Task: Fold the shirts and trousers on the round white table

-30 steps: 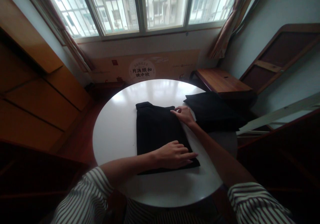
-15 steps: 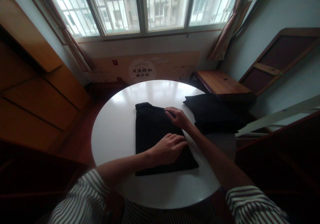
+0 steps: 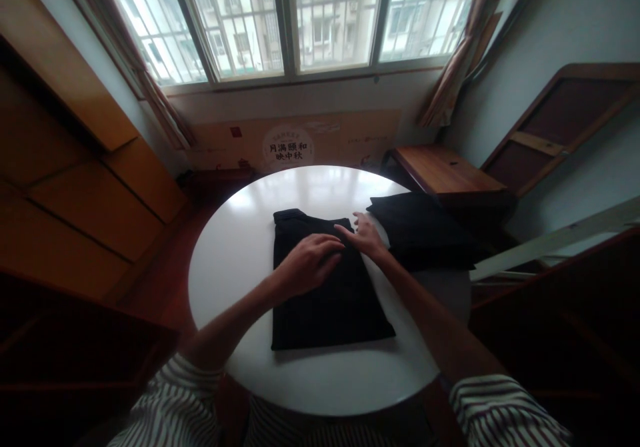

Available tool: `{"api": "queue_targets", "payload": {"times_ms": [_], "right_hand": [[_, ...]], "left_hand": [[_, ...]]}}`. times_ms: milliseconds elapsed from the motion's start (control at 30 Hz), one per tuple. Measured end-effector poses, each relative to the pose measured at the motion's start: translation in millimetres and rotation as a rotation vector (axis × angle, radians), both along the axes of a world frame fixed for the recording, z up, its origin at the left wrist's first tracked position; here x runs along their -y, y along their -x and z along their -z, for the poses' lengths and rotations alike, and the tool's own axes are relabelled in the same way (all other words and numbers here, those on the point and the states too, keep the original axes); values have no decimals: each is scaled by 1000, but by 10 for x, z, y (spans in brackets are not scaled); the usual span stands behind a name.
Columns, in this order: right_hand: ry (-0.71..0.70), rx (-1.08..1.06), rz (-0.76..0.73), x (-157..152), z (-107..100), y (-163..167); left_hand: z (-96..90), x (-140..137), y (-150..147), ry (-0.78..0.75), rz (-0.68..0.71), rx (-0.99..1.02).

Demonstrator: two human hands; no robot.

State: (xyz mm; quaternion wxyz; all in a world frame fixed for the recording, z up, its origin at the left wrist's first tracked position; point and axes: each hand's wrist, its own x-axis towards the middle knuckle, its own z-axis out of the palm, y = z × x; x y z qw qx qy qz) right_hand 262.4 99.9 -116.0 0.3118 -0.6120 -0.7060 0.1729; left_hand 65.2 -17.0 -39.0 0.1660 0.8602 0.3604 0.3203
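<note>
A folded black garment [image 3: 330, 314] lies on the white round table [image 3: 225, 287], with a thicker strip like a waistband along its far left edge. My left hand [image 3: 311, 264] is over the middle of the cloth, fingers loosely stretched and holding nothing; whether it touches the fabric I cannot tell. At the garment's far right edge is my right hand [image 3: 367, 237], its thumb and fingers spread apart with nothing gripped. To the right, a second folded black cloth [image 3: 420, 227] rests on the table's far right side.
A low wooden table [image 3: 445, 170] stands beyond the round table at the right, near a leaning wooden-framed panel [image 3: 560, 127]. Wooden cabinets [image 3: 95, 200] line the left side. A barred window [image 3: 330, 20] is ahead, above a printed board [image 3: 220, 140].
My left hand has moved away from me and slightly left, off the garment's right edge. The fingers of my right hand have spread, and that hand has shifted slightly right.
</note>
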Motion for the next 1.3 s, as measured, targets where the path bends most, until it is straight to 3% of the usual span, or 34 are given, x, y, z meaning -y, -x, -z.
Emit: {"api": "queue_targets", "payload": {"times_ms": [133,200,267,333,367,433,533,733,900,1033,1133,1300], "right_hand": [[369,-117,3,53,-203,-72],[546,-197,-75,107,-286,-85],[668,-265,-150,180,-346,-82],[733,-301,-190,261,-376,-75],[753,-315,-193,301,-379,-74],[770,-343,-157,374,-366,-78],[763,-387,-86,455,-321,-95],[765,-669,-113,570,-257,-112],[751,-917,-105,656,-237,-130],[740,-999,-100,720,-260,-172],[703,-1029,-151,793,-350,-217],[484,-1054,-303,1036,-678,-316]], "left_hand": [[-6,-42,413,117,-354,164],[106,34,618,351,-484,294],[253,118,798,692,-579,463],[394,163,936,943,-640,641],[452,162,985,994,-661,719],[534,116,1044,1033,-668,793],[579,-20,1046,1092,-616,751],[574,-211,887,1027,-512,553],[674,-191,828,882,-471,657],[692,-114,878,801,-440,794],[552,-2,918,712,-305,771],[98,399,915,546,-173,576]]}}
